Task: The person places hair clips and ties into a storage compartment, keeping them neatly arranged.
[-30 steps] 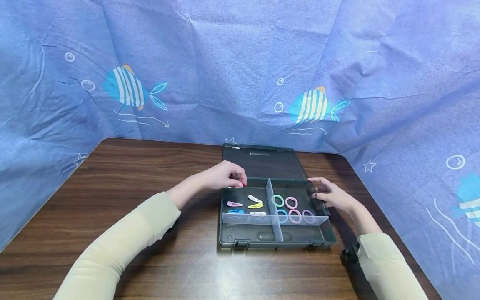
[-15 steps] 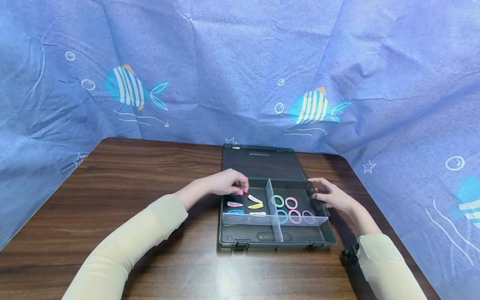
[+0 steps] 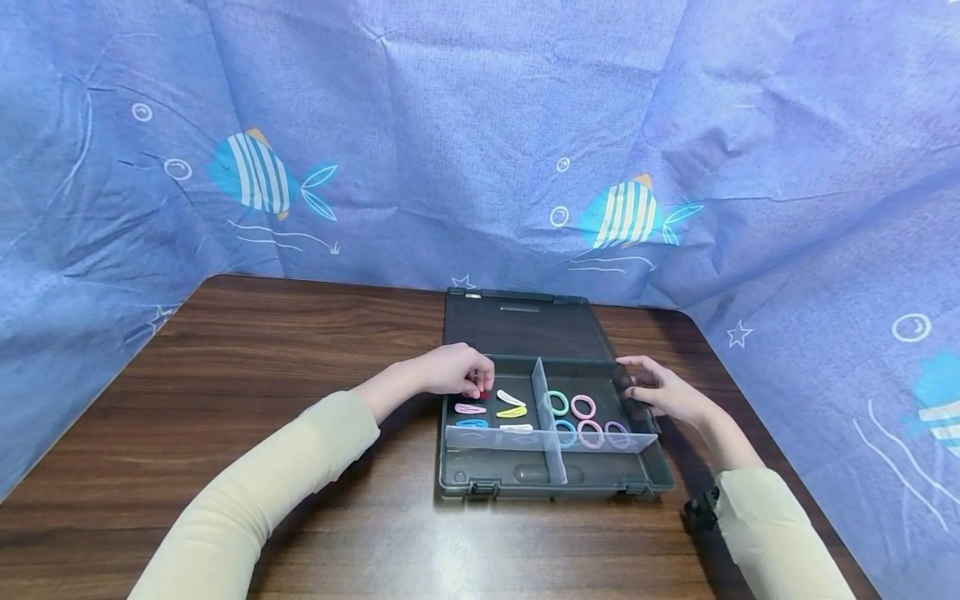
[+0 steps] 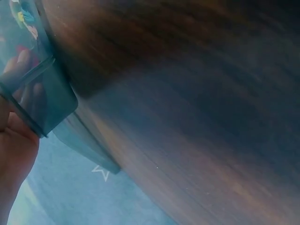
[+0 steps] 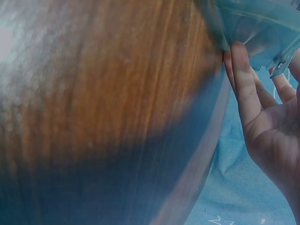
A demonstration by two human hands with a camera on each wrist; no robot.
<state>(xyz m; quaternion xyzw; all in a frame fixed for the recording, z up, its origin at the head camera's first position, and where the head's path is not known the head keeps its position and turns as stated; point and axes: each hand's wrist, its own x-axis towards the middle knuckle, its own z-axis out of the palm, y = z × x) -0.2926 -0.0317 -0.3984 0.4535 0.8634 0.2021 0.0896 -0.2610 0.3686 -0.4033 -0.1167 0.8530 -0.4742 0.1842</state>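
My left hand (image 3: 459,370) reaches into the back-left compartment of an opened grey see-through compartment box (image 3: 517,490). Its thumb and fingertips pinch a small red hair clip (image 3: 485,394), mostly covered by the fingers, low over the compartment floor. Beside it lie snap hair clips: a pink one (image 3: 470,409), a blue one (image 3: 472,423), a yellow one (image 3: 512,412) and white ones (image 3: 511,398). My right hand (image 3: 670,393) holds the box at its right wall; in the right wrist view, straight fingers (image 5: 243,75) lie along the wall's outside.
Several hair ties (image 3: 582,407) in green, pink, blue and purple lie in the back-right compartment. Upright clear dividers (image 3: 551,437) split the box. Its lid (image 3: 525,325) lies folded back on the wooden table (image 3: 300,333), near the blue fish-print cloth (image 3: 465,167).
My left hand has moved down and toward me into the box with the red hair clip, then slightly left over the last half second. My right hand has stayed at the box's right wall.
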